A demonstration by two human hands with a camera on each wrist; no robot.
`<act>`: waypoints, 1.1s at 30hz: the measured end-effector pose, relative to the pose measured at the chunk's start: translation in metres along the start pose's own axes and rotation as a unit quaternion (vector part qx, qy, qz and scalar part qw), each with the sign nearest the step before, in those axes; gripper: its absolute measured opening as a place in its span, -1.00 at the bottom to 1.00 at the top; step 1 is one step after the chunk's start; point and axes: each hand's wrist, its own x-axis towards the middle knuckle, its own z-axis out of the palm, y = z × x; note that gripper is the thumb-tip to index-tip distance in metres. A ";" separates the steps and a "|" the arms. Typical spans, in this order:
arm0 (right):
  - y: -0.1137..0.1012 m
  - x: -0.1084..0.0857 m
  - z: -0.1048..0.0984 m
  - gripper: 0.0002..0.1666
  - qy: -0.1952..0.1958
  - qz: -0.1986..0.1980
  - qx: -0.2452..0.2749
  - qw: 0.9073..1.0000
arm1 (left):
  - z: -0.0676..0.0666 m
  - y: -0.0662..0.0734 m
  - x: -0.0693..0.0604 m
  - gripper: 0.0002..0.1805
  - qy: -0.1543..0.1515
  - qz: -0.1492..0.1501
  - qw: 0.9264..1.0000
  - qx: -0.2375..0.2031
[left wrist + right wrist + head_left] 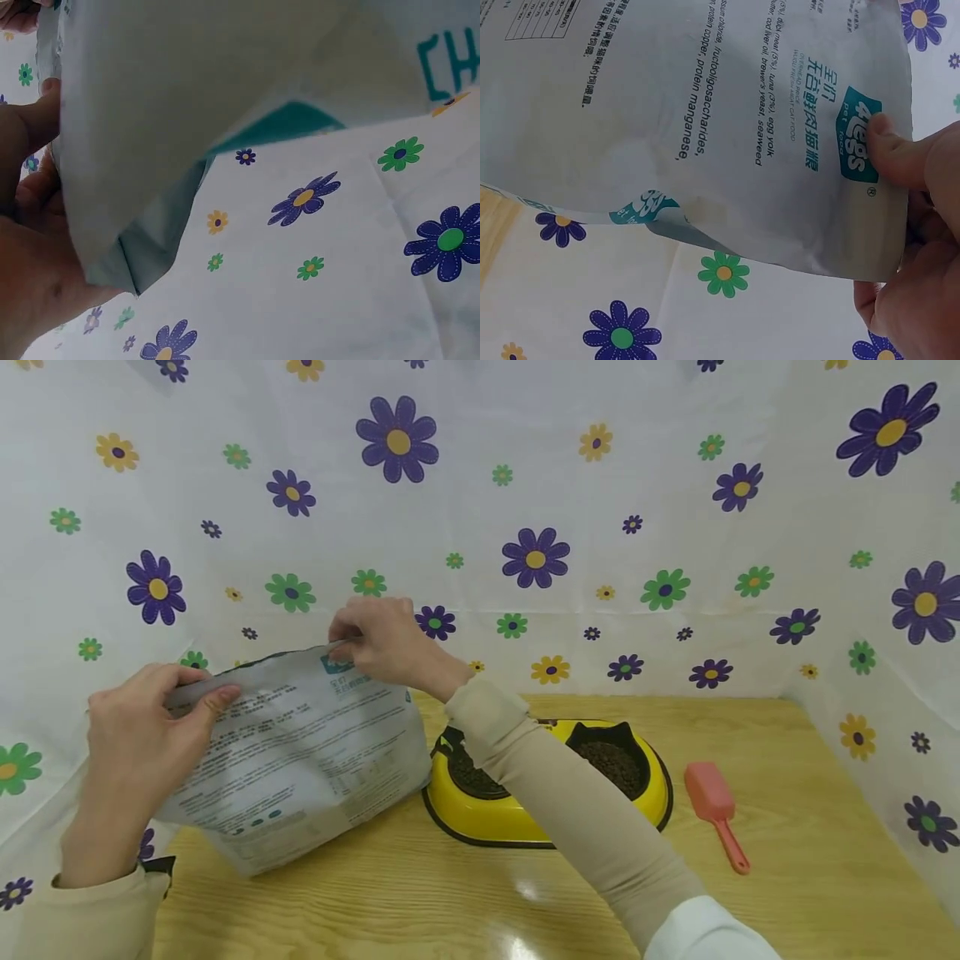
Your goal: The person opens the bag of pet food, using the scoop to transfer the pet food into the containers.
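A silvery-white cat food bag (300, 768) with printed text hangs tilted between both hands at the left of the head view. My left hand (150, 752) pinches its top edge at the left corner, thumb on the near face. Near the other top corner, my right hand (390, 643) grips the same edge. In the right wrist view the thumb (900, 154) presses beside the teal label (859, 135). The bag's back face (187, 67) fills the upper left wrist view. What is inside the bag is hidden.
Behind the right forearm stands a yellow double pet bowl (480, 822), brown kibble (611, 764) in both black compartments. A pink scoop (712, 802) lies to its right on the wooden table (810, 860). Flower-patterned cloth (480, 510) surrounds the table's back and sides.
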 end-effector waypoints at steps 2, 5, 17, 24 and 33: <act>0.002 -0.001 0.000 -0.87 0.001 -0.004 -0.004 1.000 | 0.002 0.000 0.002 -0.80 0.015 0.016 0.999 -0.023; 0.004 -0.001 -0.001 -0.85 0.005 -0.015 -0.005 1.000 | 0.005 0.000 0.002 -0.88 0.019 0.017 0.999 -0.048; 0.005 -0.005 0.001 -0.82 0.027 -0.075 -0.052 0.996 | 0.014 0.016 0.008 -0.74 -0.010 0.021 0.999 -0.024; 0.005 -0.006 -0.002 -0.88 0.036 -0.101 -0.023 0.994 | 0.018 0.020 0.007 -0.85 0.003 0.037 0.999 -0.018; 0.010 -0.007 -0.003 -0.80 0.028 -0.102 0.000 0.994 | 0.011 0.013 0.006 -0.69 -0.017 -0.010 1.000 -0.020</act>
